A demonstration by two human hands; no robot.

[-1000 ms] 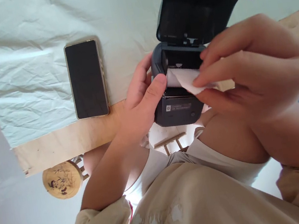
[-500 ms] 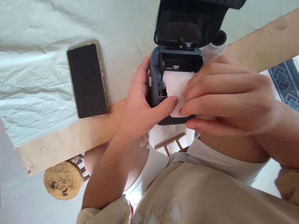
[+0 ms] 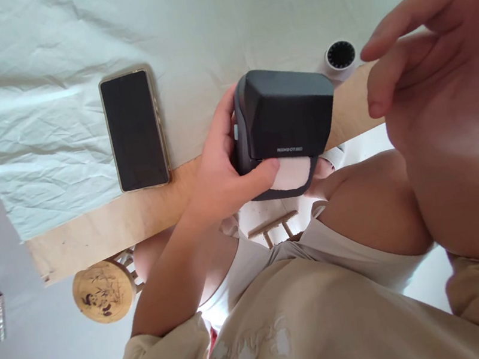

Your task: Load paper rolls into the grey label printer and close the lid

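A dark label printer (image 3: 290,111) sits at the table's front edge with its lid down. White paper (image 3: 292,173) sticks out below the lid. My left hand (image 3: 231,171) grips the printer from its left side, the thumb resting on the paper's left edge. Raised to the right of the printer, my right hand (image 3: 438,57) has its fingers apart and holds nothing. Between the printer and my right hand stands a white cylinder with a black top (image 3: 340,56).
A phone with a dark screen (image 3: 135,131) lies on the pale green cloth (image 3: 193,35) at the left. Bare wood (image 3: 106,228) shows along the table's front edge. Below it is a round stool (image 3: 104,291) with a panda picture.
The printer's lid has swung down from raised to shut, covering the paper roll. My right hand has let go of the paper and moved up and right. My left hand keeps its hold.
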